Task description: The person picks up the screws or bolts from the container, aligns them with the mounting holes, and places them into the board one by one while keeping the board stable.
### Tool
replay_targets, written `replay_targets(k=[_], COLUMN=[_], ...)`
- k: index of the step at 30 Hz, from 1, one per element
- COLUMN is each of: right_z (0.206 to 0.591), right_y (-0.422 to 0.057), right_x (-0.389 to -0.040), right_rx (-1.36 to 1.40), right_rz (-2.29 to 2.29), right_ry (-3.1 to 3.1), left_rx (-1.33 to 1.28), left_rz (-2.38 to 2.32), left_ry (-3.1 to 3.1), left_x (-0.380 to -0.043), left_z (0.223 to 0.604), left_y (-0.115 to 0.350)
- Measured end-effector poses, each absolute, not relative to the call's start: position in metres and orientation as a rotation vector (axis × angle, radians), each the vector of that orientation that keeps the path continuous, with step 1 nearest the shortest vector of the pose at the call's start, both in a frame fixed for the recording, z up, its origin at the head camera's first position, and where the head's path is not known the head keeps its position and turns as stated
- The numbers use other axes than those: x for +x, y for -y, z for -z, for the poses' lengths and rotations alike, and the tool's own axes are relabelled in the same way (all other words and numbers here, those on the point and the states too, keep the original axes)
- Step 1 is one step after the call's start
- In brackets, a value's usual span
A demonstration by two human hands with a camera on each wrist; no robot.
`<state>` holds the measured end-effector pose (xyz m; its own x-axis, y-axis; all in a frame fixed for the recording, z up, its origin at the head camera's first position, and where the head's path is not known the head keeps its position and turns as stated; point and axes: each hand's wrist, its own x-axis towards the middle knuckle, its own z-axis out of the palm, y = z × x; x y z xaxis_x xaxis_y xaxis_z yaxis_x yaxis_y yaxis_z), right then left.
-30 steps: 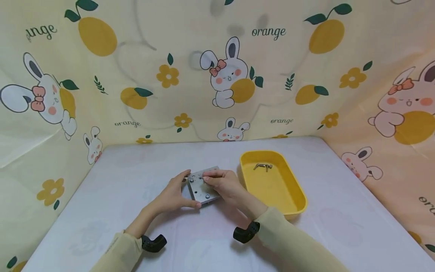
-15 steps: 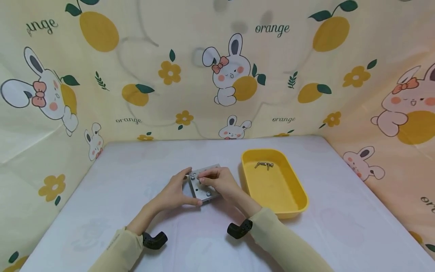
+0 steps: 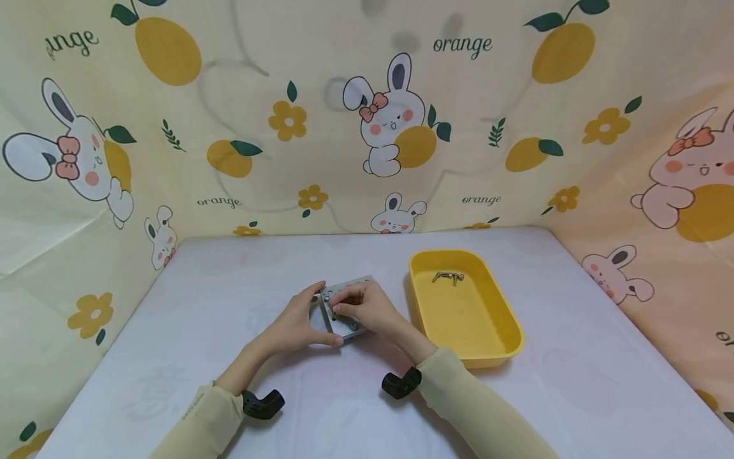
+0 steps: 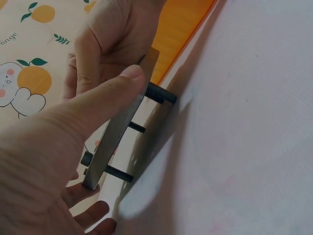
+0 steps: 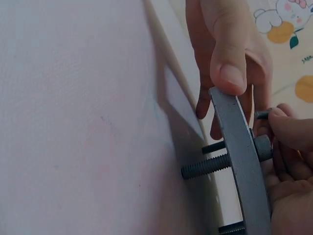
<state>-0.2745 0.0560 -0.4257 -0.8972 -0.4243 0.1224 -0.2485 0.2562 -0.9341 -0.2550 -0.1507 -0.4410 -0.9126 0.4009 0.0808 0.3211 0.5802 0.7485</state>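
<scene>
A square grey metal plate point(image 3: 342, 326) with holes sits between the two hands at the middle of the table. My left hand point(image 3: 294, 324) grips its left side, thumb point(image 4: 110, 100) on the near edge and fingers at the far corner. Threaded socket-head bolts pass through it; one shank point(image 4: 119, 173) juts out underneath, and a bolt head point(image 5: 263, 148) stands on the upper face. Over the plate's upper face, my right hand point(image 3: 369, 309) pinches a small bolt point(image 5: 263, 115) between thumb and fingertips. The right fingers hide part of the plate in the head view.
To the right stands a yellow tray point(image 3: 470, 328), close to the right forearm. Several small metal bolts point(image 3: 449, 276) lie together at its far end. Printed cloth walls point(image 3: 321, 166) enclose the white-covered table point(image 3: 241, 274) at the back and sides.
My right hand has shifted a little left across the plate with the small bolt, its wrist coming along. My left hand keeps its grip on the plate. The head view has tilted slightly.
</scene>
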Motion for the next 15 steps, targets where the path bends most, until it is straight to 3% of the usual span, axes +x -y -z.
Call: replay_targets(k=[15], right_z=[0.4278], right_y=[-0.0577], right_x=[-0.2726], right_rx=[-0.741], right_rz=[1.669], right_ry=[-2.369], left_rx=[0.608], left_rz=[-1.243], left_ry=[-2.711], left_x=[-0.2551], left_z=[0.4416], left_y=[0.1503])
